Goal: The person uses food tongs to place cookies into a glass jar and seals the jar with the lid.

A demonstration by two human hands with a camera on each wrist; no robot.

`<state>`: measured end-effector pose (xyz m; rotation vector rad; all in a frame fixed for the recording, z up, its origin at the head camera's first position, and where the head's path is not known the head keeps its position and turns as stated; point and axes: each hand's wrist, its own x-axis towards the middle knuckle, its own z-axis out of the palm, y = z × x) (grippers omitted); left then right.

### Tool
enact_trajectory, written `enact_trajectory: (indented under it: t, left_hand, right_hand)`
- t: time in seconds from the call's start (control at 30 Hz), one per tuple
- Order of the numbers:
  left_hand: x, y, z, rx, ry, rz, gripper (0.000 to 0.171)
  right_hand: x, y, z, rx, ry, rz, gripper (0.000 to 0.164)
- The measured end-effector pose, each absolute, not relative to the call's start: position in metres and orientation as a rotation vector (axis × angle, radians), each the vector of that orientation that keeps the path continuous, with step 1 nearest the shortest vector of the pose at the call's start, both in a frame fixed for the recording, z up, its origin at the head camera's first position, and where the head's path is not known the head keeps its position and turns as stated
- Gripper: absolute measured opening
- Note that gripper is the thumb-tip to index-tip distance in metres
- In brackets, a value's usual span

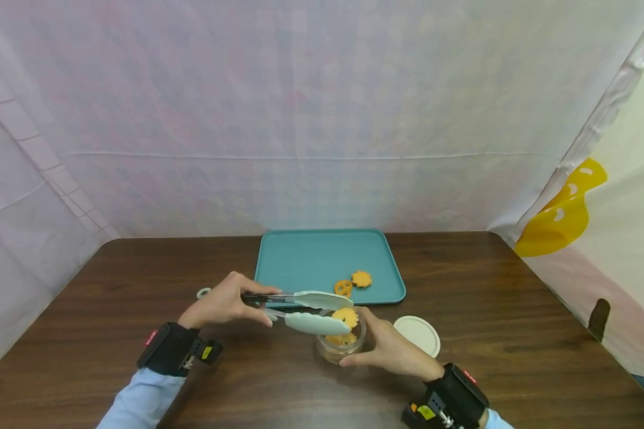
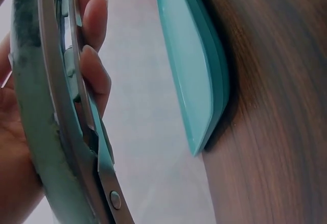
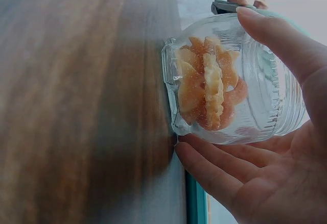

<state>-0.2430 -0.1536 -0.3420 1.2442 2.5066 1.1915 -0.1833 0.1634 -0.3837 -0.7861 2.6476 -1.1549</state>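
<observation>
My left hand [image 1: 222, 301] holds a pair of tongs [image 1: 315, 324] with pale green tips, which reach over the mouth of a glass jar [image 1: 334, 356]. One scalloped yellow cracker [image 1: 346, 316] shows between the spread tips at the jar's mouth; whether they grip it I cannot tell. My right hand [image 1: 396, 350] holds the jar upright on the table, thumb on one side and fingers on the other. Through the glass in the right wrist view, several crackers [image 3: 212, 86] lie at the bottom. In the left wrist view, fingers [image 2: 95, 73] wrap the tongs' handles.
Behind the jar lies a teal tray [image 1: 311, 256], bearing a pretzel-shaped cracker [image 1: 343, 289] and a flower-shaped cracker [image 1: 362, 279] near its front right. A round white lid [image 1: 420, 335] rests on the wooden table [image 1: 494, 310], right of the jar. Cloth hangs behind.
</observation>
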Motion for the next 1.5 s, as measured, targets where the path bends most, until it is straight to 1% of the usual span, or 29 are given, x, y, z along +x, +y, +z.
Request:
enact_trajectory:
  t: [0.27,0.77,1.03,1.23,1.5]
  left_hand:
    - [-0.243,-0.152,-0.34,1.224,2.534,1.16,0.057]
    - [-0.238,-0.149,-0.328,1.217,2.562,1.082,0.058]
    - [-0.239,-0.149,-0.329,1.184,2.58,1.051,0.062]
    - [-0.24,-0.147,-0.327,1.15,2.572,1.046,0.065]
    - [-0.24,-0.147,-0.33,1.158,2.571,1.069,0.067]
  right_hand:
    - [-0.184,0.164,-0.384,-0.801,2.656,-1.154,0.088]
    - [-0.183,0.164,-0.382,-0.781,2.669,-1.14,0.092]
    - [-0.183,0.164,-0.382,-0.842,2.621,-1.207,0.078]
    - [-0.183,0.164,-0.381,-0.837,2.617,-1.219,0.081]
    - [-0.184,0.164,-0.382,-0.832,2.593,-1.229,0.08]
